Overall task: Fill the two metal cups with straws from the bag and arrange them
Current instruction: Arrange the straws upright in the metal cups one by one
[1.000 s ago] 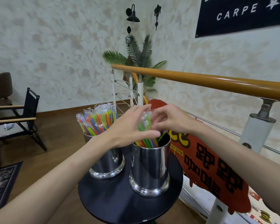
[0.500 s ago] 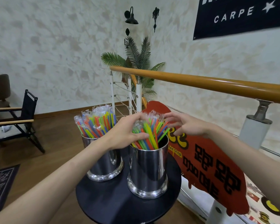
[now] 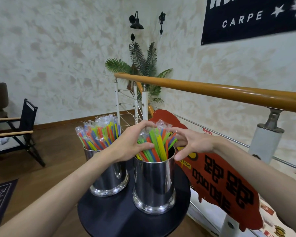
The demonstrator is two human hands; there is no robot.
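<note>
Two shiny metal cups stand on a small round black table [image 3: 113,219]. The left cup [image 3: 109,178] is packed with wrapped, coloured straws [image 3: 99,134] that fan out above its rim. The right cup [image 3: 154,185] holds a looser bundle of straws [image 3: 158,146]. My left hand [image 3: 128,146] curls around the left side of that bundle, thumb across its front. On the bundle's right side my right hand [image 3: 191,142] has its fingers spread, the fingertips touching the straw tops and the thumb by the cup's rim. No bag is in view.
A wooden handrail [image 3: 229,93] on white posts runs close behind and to the right of the table. A red sign [image 3: 220,177] leans against the railing beside the right cup. A dark folding chair [image 3: 15,132] stands at the left on the wooden floor.
Both hands were clasped over the straw tops in the right cup. My right hand has opened and slid to the bundle's right side, and the straws now fan out more.
</note>
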